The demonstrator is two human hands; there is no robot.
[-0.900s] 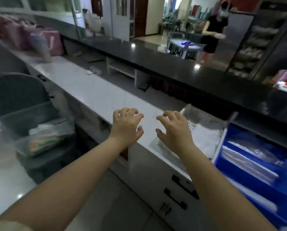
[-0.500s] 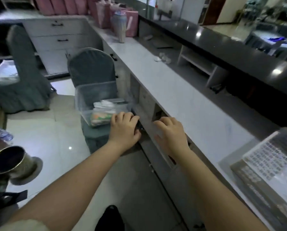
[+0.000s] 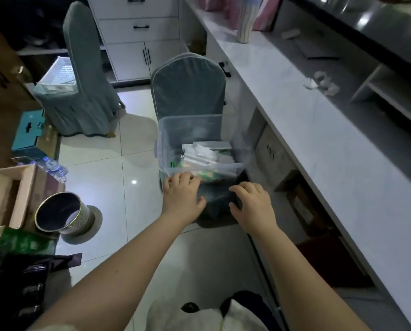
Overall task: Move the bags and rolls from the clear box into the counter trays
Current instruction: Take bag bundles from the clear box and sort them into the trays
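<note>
Clear box [image 3: 176, 139] on chair: packets [image 3: 203, 155] still awaiting transfer; left hand [image 3: 182, 199] and right hand [image 3: 253, 205] hovering, both released and holding nothing.

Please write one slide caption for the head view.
Both hands reach toward a clear box on a chair.

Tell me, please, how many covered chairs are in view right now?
2. One chair stands beside the counter with the clear box on its seat. The other chair stands farther left, near the drawers. More may be out of view.
</note>
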